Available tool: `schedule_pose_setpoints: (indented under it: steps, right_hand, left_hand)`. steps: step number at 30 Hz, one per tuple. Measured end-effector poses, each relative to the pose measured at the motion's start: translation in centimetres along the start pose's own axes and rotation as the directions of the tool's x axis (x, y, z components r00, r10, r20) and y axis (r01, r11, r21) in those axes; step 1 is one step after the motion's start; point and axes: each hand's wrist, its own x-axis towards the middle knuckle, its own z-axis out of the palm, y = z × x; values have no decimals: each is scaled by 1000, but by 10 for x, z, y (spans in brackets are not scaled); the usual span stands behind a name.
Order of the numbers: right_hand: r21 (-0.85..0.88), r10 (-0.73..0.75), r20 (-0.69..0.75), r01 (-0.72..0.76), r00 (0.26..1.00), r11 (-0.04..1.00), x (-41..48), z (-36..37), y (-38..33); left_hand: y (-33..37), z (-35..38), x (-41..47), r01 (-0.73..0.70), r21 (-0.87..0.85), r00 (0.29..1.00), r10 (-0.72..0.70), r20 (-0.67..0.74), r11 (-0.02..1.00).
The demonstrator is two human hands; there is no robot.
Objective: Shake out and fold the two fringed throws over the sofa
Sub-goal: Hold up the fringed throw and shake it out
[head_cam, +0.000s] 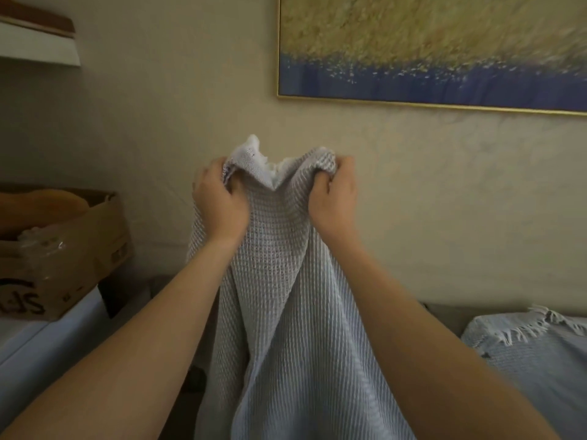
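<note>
Bare and outstretched, the left forearm (pixel 127 360) and right forearm (pixel 428 360) reach up from the bottom corners to a grey throw (pixel 286 296), held aloft in front of a beige wall (pixel 158 122); the left grip (pixel 219 201) bunches the waffle-weave cloth's top edge in curled fingers; the right grip (pixel 335 198), near it on the same edge, clutches the cloth the same way; between the two, a short span of the edge dips in a V, with white fringe showing along it; the rest of the grey throw hangs in long folds between the forearms and runs out at the bottom.

Right of the grey throw and lower, a blue throw (pixel 533 350) lies spread on the sofa (pixel 444 312), its white fringe ragged along the upper edge; only a dark strip of the sofa shows, between the two throws.

Above and right of the grey throw hangs a painting (pixel 428 42) in a thin gold frame, yellow over a band of blue, cut off at the top and right.

Left of the grey throw, well apart from it, a cardboard box (pixel 79 249) stands open on a pale surface (pixel 38 350); something orange and clear plastic lie inside; black letters mark its side; higher up on that side, a white shelf (pixel 41 49) juts from the wall.
</note>
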Motion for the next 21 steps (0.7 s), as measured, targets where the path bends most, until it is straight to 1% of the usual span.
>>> schedule_pose_setpoints:
  steps: [3,6,8,10,12,13,14,16,18,19,21]
  right_hand:
    - [34,-130,58,128,990,991,4,8,-21]
    - [23,-174,122,172,977,985,-1,16,-21]
    - [-52,-135,153,144,979,988,-8,17,-9]
    - [-180,-52,232,96,971,979,-16,16,13]
    - [-381,17,316,110,949,918,-26,12,43]
    - [-443,53,363,122,930,888,-33,9,60]
    - [-454,95,412,114,906,884,-42,3,76]
    - [-389,166,478,38,863,921,-64,-9,106]
    - [-374,253,504,-55,826,926,-84,-22,132]
    - [-388,290,528,-77,798,918,-92,-27,144]
    - [-422,376,599,-121,707,899,-106,-36,164]
  left_hand:
    - [13,4,9,-20,13,1000,21,-20,1000]
    - [22,4,10,-49,36,998,49,-26,998]
    - [23,3,5,-50,73,999,51,-16,996]
    - [19,2,-2,3,122,1000,-6,30,993]
    - [8,0,-11,74,203,988,-99,121,976]
    - [0,0,-17,94,253,974,-142,178,963]
    - [-8,0,-25,105,302,955,-181,233,947]
    - [-23,-1,-39,86,383,912,-227,341,920]
    - [-34,-2,-56,51,455,827,-294,480,889]
    - [-40,-4,-63,37,488,762,-341,551,872]
    - [-54,-6,-76,0,565,609,-448,654,825]
